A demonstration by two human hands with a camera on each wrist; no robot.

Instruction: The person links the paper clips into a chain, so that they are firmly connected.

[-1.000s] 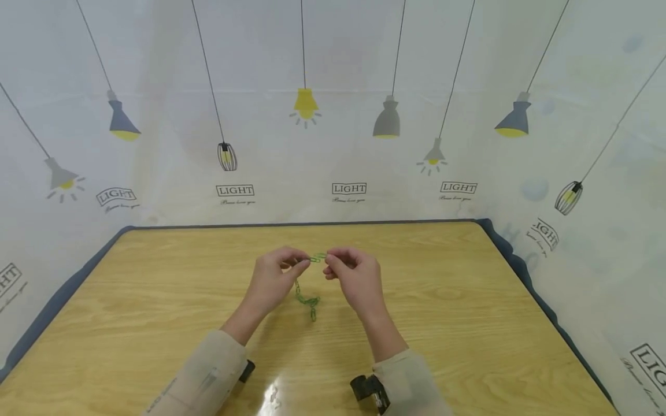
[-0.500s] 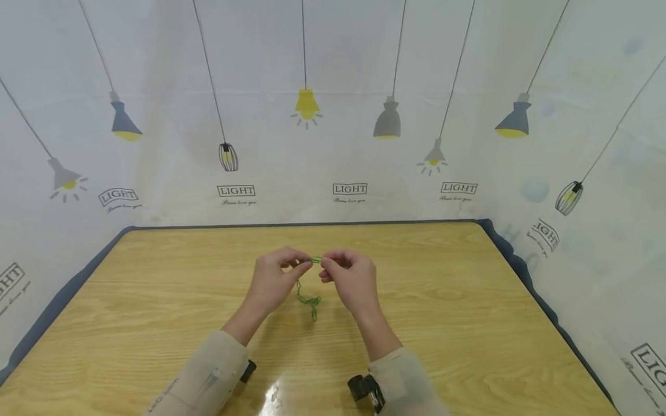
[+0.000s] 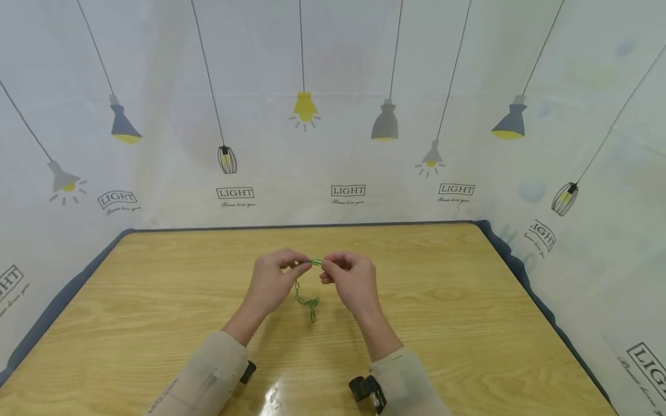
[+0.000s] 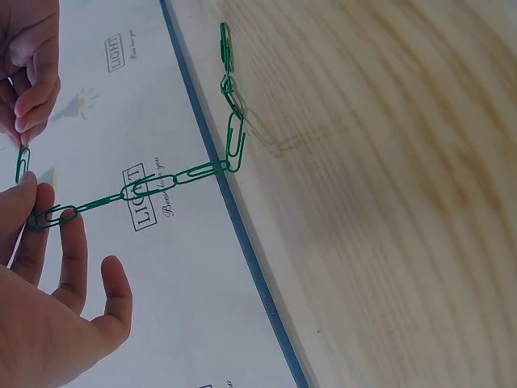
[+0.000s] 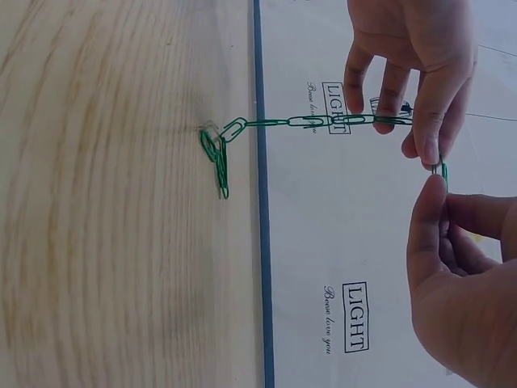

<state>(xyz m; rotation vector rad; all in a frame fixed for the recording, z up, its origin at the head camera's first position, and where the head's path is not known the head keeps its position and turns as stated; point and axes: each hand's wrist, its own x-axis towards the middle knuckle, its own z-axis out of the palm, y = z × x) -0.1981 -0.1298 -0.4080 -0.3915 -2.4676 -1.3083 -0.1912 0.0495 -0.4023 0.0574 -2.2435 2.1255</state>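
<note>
A chain of green paper clips [image 4: 198, 172] hangs down from my left hand [image 3: 274, 274], and its lower end lies bunched on the wooden table. Between thumb and forefinger the left hand pinches the chain's top end. Close to its right, my right hand [image 3: 355, 282] pinches a green paper clip [image 4: 23, 164] by its far end. In the head view a short piece of green wire [image 3: 316, 262] shows between the two sets of fingertips. Whether this clip is hooked into the chain cannot be made out, as the fingers cover part of it.
The light wooden table [image 3: 156, 300] has a dark blue edge along the back and sides. Behind it stands a pale backdrop [image 3: 343, 138] printed with lamps and the word LIGHT. A small black device [image 3: 366, 392] sits at the right cuff.
My right hand has moved left, so the fingertips of both hands are nearer and the clips overlap more between them. The left hand and the hanging chain stay nearly in place.
</note>
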